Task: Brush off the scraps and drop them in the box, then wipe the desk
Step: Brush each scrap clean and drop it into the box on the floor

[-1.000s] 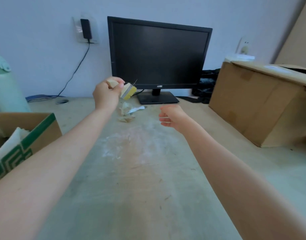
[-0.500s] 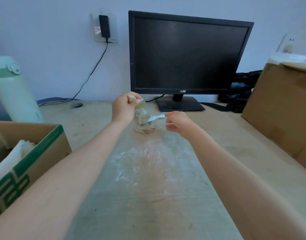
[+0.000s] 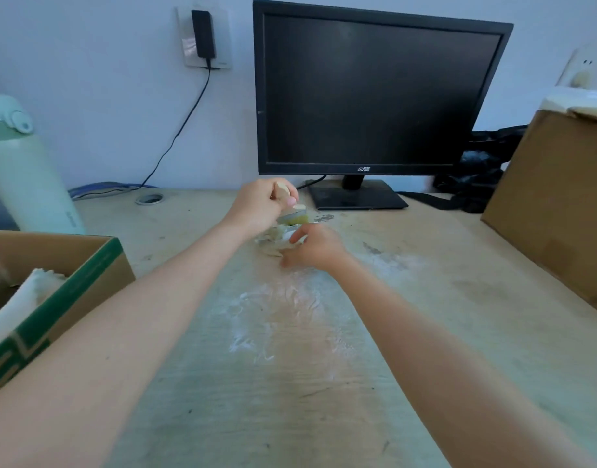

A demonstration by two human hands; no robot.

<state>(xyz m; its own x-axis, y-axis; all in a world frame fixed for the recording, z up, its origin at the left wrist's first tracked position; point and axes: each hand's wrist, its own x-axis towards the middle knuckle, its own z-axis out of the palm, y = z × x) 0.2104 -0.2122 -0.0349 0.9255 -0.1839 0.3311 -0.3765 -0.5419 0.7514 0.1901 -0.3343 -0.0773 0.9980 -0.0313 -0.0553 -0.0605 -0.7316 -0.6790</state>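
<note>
Pale wooden table [image 3: 442,332] seen from above a person's own outstretched bare arms, with a light blue-grey wall behind it. A dark-screened monitor [image 3: 375,89] stands at the back of the table on a flat black base.

Just in front of that base, the left hand [image 3: 256,206] grips a small brush [image 3: 292,214]. Its fingers are curled round the wooden handle with the thumb on top. The yellowish bristles point down and to the right, touching the far edge of a small heap of pale crumpled scraps [image 3: 273,239] on the table. The right hand [image 3: 315,246] lies on the near right side of that heap, fingers bent over the scraps and thumb raised toward the bristles. Whether they pinch a piece or only press on it cannot be made out. Between the two forearms, a smear of white powder [image 3: 280,305] is spread on the table top.

At the left edge sits an open cardboard box [image 3: 87,282] with green print, well apart from the scraps. A white cloth-like bundle [image 3: 23,298] lies inside it. Behind the box stands a pale green flask [image 3: 23,184]. A black charger [image 3: 202,33] is plugged in on the wall, its cable hanging down to the table. At the right is a large plain carton [image 3: 554,204], with a black bag [image 3: 483,163] between it and the monitor.
</note>
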